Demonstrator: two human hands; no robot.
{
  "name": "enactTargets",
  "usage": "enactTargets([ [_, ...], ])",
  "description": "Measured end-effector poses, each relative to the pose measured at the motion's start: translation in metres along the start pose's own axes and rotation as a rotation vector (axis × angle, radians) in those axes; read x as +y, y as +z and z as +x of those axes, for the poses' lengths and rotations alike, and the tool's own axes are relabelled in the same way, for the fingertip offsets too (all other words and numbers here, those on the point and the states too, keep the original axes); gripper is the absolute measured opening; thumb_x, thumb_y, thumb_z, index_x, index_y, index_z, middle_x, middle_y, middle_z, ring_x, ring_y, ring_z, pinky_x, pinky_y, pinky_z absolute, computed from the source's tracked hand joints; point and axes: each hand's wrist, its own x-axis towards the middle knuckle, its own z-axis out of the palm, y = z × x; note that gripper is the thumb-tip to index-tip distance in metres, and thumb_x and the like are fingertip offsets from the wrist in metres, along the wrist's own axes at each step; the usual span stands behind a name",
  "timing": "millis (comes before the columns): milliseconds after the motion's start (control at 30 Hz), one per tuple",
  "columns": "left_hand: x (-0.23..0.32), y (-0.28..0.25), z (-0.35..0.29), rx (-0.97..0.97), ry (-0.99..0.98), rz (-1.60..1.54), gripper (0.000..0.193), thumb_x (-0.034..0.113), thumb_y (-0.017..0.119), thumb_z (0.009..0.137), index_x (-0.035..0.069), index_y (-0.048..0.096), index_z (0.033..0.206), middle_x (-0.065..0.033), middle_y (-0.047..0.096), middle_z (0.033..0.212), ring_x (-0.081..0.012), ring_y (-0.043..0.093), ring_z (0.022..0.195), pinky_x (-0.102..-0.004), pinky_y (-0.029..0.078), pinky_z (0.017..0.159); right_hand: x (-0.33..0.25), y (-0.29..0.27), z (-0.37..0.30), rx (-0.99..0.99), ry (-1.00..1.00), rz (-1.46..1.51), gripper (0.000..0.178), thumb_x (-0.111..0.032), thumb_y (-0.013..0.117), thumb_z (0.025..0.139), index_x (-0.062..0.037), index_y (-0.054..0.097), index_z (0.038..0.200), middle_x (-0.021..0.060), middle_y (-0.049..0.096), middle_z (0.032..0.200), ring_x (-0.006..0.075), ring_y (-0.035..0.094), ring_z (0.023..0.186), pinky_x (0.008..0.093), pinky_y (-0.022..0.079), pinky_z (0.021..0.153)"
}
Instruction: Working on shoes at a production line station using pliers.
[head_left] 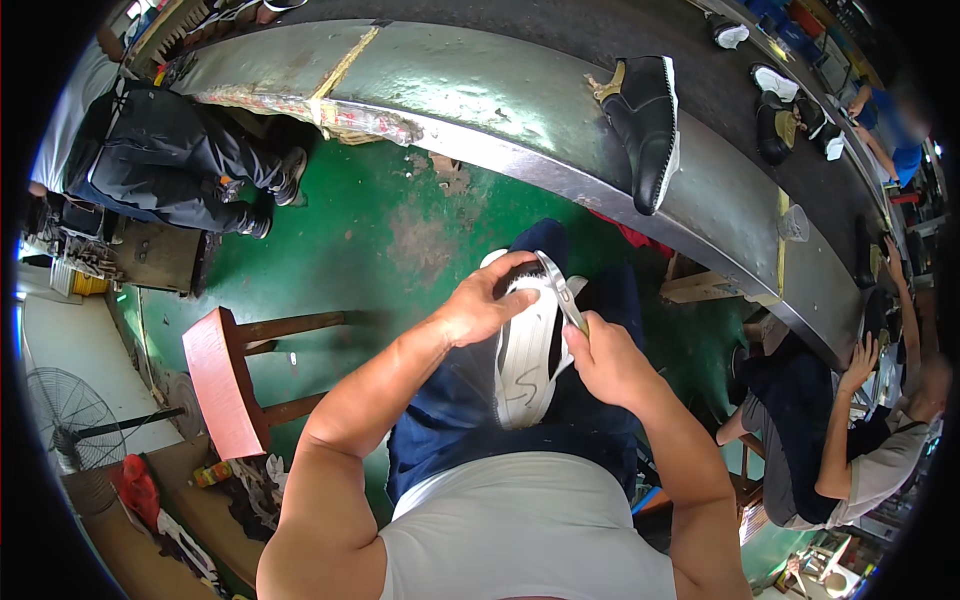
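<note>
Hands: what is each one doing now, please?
Left hand: gripping the shoe at its toe.
Right hand: closed on a metal tool.

A shoe (527,350) with a white sole is lying sole-up along the person's lap, toe pointing away. Metal pincers (561,290) are pressing against its far end, slanting up and leftward.

I count one white-soled shoe (527,350) in my two hands, left (480,305) and right (603,360), and one metal tool (560,290) laid on it. On the long table (480,100) one black shoe (645,125) stands near me; further along I count about four more, some blurred. One red stool (225,385) on the green floor (390,240), one fan (70,420), two other people seated.
</note>
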Motion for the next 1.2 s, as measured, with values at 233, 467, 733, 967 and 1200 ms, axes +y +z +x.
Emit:
enactTargets([
  [233, -0.015, 0.011, -0.049, -0.003, -0.107, 0.409, 0.074, 0.027, 0.055, 0.098, -0.004, 0.019, 0.155, -0.0297, 0.040, 0.150, -0.0354, 0.037, 0.142, -0.0365, 0.027, 0.118, 0.014, 0.033, -0.024, 0.268, 0.029, 0.265, 0.042, -0.037, 0.071, 0.089, 0.0019, 0.058, 0.100, 0.0163, 0.066, 0.078, 0.0309, 0.068, 0.074, 0.0401, 0.053, 0.071],
  [467, -0.032, 0.038, -0.077, 0.174, -0.261, 0.478, 0.071, 0.005, 0.050, 0.082, -0.007, 0.032, 0.150, -0.0258, 0.057, 0.131, -0.0234, 0.055, 0.123, -0.0303, 0.042, 0.104, 0.039, 0.084, -0.034, 0.103, 0.243, 0.595, 0.030, -0.016, 0.069, 0.089, 0.0051, 0.056, 0.106, 0.0129, 0.068, 0.090, 0.0147, 0.066, 0.065, 0.0299, 0.053, 0.058],
  [733, -0.023, 0.051, -0.036, -0.355, -0.411, -0.093, 0.089, -0.005, 0.052, 0.073, 0.004, 0.024, 0.157, -0.0141, 0.056, 0.134, -0.0232, 0.060, 0.116, -0.0353, 0.051, 0.094, 0.096, 0.065, -0.075, 0.038, 0.311, 0.528, 0.033, -0.011, 0.066, 0.082, 0.0045, 0.056, 0.110, 0.0143, 0.069, 0.084, 0.0200, 0.069, 0.068, 0.0348, 0.055, 0.064],
  [967, -0.105, 0.079, -0.034, -0.375, -0.325, -0.023, 0.088, -0.006, 0.058, 0.073, 0.000, 0.025, 0.155, -0.0130, 0.048, 0.144, -0.0202, 0.045, 0.135, -0.0329, 0.032, 0.114, 0.102, 0.027, -0.145, 0.017, 0.359, 0.344, 0.025, -0.019, 0.063, 0.091, 0.0005, 0.059, 0.107, 0.0129, 0.069, 0.081, 0.0314, 0.068, 0.075, 0.0402, 0.053, 0.069],
  [1200, -0.092, 0.086, -0.034, -0.403, -0.359, -0.132, 0.087, -0.001, 0.053, 0.081, 0.002, 0.015, 0.158, -0.0131, 0.040, 0.152, -0.0217, 0.040, 0.139, -0.0346, 0.030, 0.115, 0.090, 0.022, -0.122, 0.128, -0.111, -0.209, 0.024, -0.016, 0.062, 0.089, 0.0050, 0.061, 0.101, 0.0211, 0.068, 0.082, 0.0401, 0.067, 0.083, 0.0467, 0.053, 0.078],
])
